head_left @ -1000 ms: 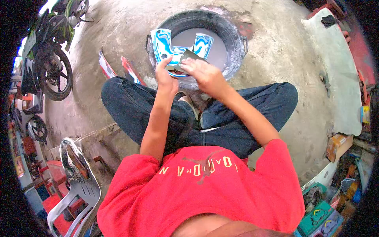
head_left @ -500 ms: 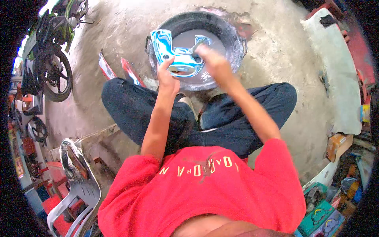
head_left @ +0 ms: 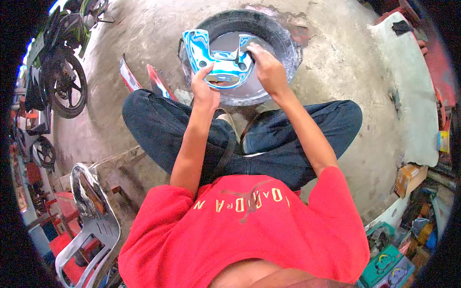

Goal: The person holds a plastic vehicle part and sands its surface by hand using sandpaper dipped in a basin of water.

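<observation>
A curved motorcycle fairing panel (head_left: 225,67) with a swirling blue and white finish is held over a round black tub (head_left: 283,89). Its two arms point away from me, and a slot runs along its near edge. My left hand (head_left: 206,93) grips the near left edge, thumb on top. At the panel's right arm, my right hand (head_left: 270,72) has its fingers bent over a small dark grey piece (head_left: 247,47), pressed on the surface. What this piece is made of cannot be made out. Cloudy grey liquid lies in the tub below.
Two red and white panels (head_left: 160,82) lie on the concrete floor left of the tub. A motorcycle (head_left: 65,81) stands at the far left, a grey plastic chair (head_left: 98,225) at lower left. Right are a pale sheet (head_left: 413,91) and a cardboard box (head_left: 410,178).
My right hand, blurred before, is now sharp and slightly farther right on the panel's right arm. The panel has shifted slightly up in view; my left hand keeps its grip.
</observation>
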The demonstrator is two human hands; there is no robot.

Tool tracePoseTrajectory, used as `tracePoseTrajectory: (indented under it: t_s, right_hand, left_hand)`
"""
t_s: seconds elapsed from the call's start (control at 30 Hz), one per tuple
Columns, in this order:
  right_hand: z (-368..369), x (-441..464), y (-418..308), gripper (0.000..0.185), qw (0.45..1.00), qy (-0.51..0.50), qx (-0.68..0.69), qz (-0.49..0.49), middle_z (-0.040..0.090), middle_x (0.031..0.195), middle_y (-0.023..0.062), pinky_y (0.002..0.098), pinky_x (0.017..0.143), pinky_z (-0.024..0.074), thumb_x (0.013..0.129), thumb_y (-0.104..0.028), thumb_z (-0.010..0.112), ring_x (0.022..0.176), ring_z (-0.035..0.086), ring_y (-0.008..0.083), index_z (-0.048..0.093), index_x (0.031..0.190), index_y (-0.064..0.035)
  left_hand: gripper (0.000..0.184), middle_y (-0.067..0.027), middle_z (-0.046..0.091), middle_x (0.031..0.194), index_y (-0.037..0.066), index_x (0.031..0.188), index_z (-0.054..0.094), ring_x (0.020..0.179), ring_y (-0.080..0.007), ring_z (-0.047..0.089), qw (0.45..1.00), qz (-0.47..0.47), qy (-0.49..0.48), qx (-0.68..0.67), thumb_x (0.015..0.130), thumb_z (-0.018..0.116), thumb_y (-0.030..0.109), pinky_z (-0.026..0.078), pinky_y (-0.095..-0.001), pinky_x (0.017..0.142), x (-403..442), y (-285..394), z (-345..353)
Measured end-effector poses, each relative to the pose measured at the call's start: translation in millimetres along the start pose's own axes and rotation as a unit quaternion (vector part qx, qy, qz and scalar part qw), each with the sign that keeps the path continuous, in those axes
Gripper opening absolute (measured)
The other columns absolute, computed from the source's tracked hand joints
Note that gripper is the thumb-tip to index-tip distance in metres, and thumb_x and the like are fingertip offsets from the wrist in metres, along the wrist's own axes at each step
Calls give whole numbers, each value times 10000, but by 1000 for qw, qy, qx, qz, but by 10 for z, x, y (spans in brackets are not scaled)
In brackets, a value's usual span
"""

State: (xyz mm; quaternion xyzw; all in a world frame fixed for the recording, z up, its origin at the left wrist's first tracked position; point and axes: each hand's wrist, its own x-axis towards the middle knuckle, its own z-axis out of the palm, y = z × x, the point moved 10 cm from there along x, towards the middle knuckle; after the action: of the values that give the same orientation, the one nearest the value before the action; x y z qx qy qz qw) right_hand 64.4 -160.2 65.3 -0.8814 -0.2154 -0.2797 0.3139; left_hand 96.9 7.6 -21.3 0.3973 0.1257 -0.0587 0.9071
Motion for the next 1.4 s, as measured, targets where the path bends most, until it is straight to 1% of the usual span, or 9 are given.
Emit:
tracePoseTrajectory:
  t_s: [0.17,0.33,0.47,0.6,0.77,0.93,1.07,1.23,1.4]
  right_hand:
    - [17,-142,-649,370,991,-24,-18,-133,682,1226,131,395,965,536,876,-51,540,1145,658,290,640,1231,-72]
    - [-123,79,284,379,995,17,-92,28,680,1230,127,403,950,539,863,-39,551,1129,664,278,643,1229,-76]
    - [-46,-140,-684,349,992,-21,9,-127,685,1197,180,412,983,519,872,-21,520,1110,664,342,654,1194,-40]
    - [-172,83,418,328,995,36,-14,95,693,1178,167,415,985,517,879,-23,523,1130,659,325,659,1177,-41]
    - [49,-170,-479,358,996,-14,-28,-85,686,1212,146,411,977,529,882,-58,557,1137,663,280,649,1227,-62]
    - [-104,20,446,358,992,28,-53,112,656,1256,193,417,988,519,905,-13,545,1165,646,316,634,1251,-33]
    - [-96,-145,-279,364,997,-11,-82,3,655,1262,194,421,1002,510,899,-49,510,1174,642,313,634,1237,0]
    - [-335,276,144,372,991,54,-78,90,650,1251,220,426,983,514,896,-39,509,1149,641,349,618,1249,9]
    - [-290,36,-489,377,995,27,-99,4,649,1248,230,428,979,517,900,-46,517,1156,644,338,619,1259,7]
  left_hand:
    - [300,-116,683,1059,9,1145,609,959,-280,681,997,-14,-46,-53,884,584,156,549,-415,845,125,-105,-18]
    - [288,-136,677,1080,8,1146,606,985,-284,671,999,-13,-13,-28,897,577,149,537,-445,892,13,-53,6]
    - [303,-137,672,1101,8,1164,597,1007,-287,666,998,-15,-35,-41,895,580,149,537,-460,890,120,-111,-19]
    - [317,-138,678,1110,2,1177,600,1014,-291,669,999,-21,-27,-37,900,573,152,532,-465,891,27,-28,8]
    - [297,-149,685,1119,-6,1188,603,1016,-303,671,998,-4,-38,-45,942,562,155,521,-469,909,143,-128,20]
    - [379,-183,609,1278,-34,1306,510,1195,-335,596,991,-58,-91,-79,949,555,86,480,-528,1014,-51,-126,308]
    - [382,-169,620,1260,-37,1307,509,1180,-310,615,984,-41,-153,-82,937,559,40,475,-479,1047,-130,-31,527]
    - [409,-162,625,1259,2,1324,512,1176,-318,618,981,-39,-169,-91,919,567,21,493,-495,1025,-238,2,658]
    - [480,-184,564,1338,6,1385,441,1236,-359,567,979,-42,-175,-92,915,541,-7,454,-575,1057,-209,51,724]
